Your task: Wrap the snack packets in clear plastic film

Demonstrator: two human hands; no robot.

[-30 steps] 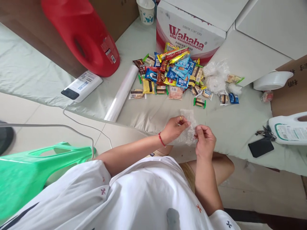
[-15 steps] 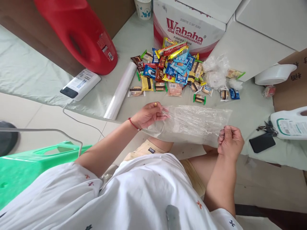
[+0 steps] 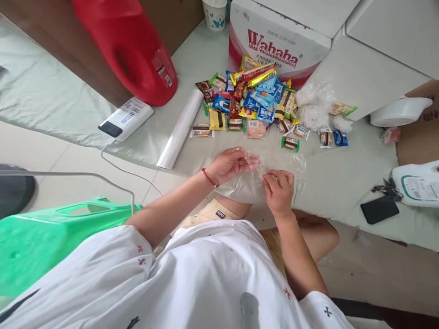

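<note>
A clear plastic bag [image 3: 298,165] hangs slack between my two hands over the near edge of a pale green tablecloth [image 3: 336,178]. My left hand [image 3: 230,163], with a ring and a red wrist cord, pinches one end of the bag. My right hand [image 3: 278,191] pinches the bag close beside it, fingers closed on the film. Just beyond my hands lies a pile of small wrapped snacks [image 3: 255,103] in blue, yellow, red and brown packets.
A roll of clear film [image 3: 180,130] lies left of the snacks, with a red jug [image 3: 132,48], a white device [image 3: 126,119] and a paper cup [image 3: 214,13]. A Wahaha carton [image 3: 274,43], crumpled clear bags [image 3: 313,107], white bowl [image 3: 398,112], black phone [image 3: 380,209], green stool [image 3: 51,237].
The bag was bunched between my hands, then stretched wide as my right hand pulled right. Now my right hand has come back beside my left and the bag hangs slack.
</note>
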